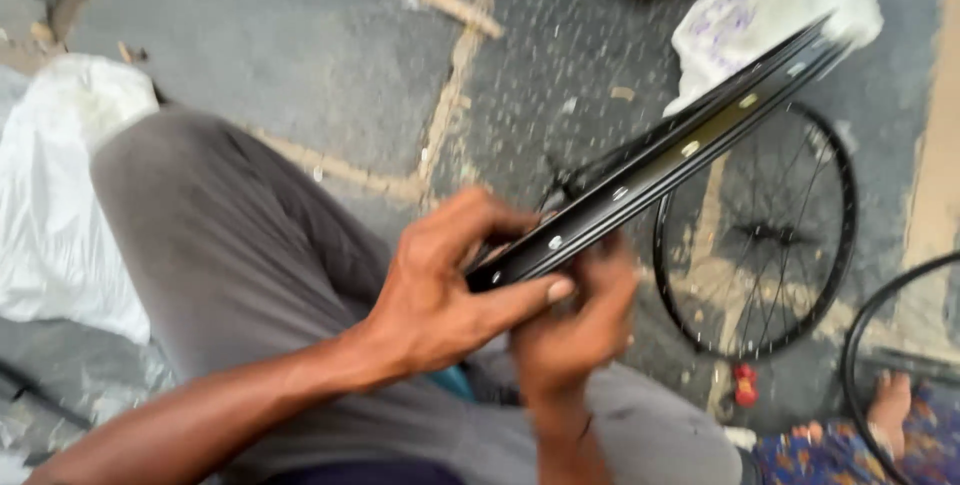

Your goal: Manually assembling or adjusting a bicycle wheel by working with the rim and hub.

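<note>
A black metal wheel rim (660,160), its channel dotted with spoke holes, slants from centre toward two o'clock. The left hand (440,290) clamps its lower end, thumb across the channel; the right hand (575,320) is curled tight against it from beneath. A spoked wheel (757,235) lies at three o'clock on rough grey pavement (300,45); crinkled white plastic (55,205) sits at nine.

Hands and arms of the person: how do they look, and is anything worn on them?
The left hand and right hand are bare: no gloves, rings or watch show. Both forearms are uncovered, with no sleeves in view. The nails look short; motion blur hides finer detail.
</note>
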